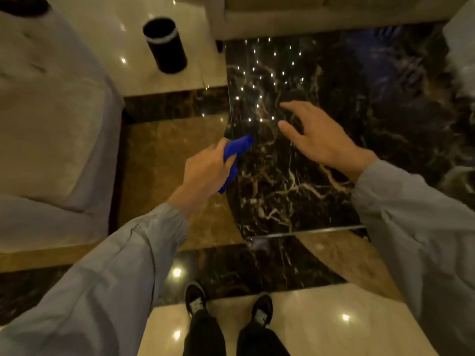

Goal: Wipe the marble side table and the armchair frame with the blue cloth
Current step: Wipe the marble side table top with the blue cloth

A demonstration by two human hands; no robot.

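A dark marble side table (334,124) with pale veins fills the middle and right of the head view. The blue cloth (236,152) is bunched in my left hand (205,173), which hovers at the table's left edge. Part of the cloth sticks out past my fingers over the marble. My right hand (318,140) is spread flat, fingers apart, just over the tabletop and holds nothing. A beige upholstered armchair (48,124) stands on the left; I cannot make out its frame from here.
A black cylindrical bin (165,44) stands on the floor at the back left. A beige sofa base (308,16) runs behind the table. Another pale seat (462,47) edges in at the right. My shoes (228,304) stand on glossy tiled floor at the front.
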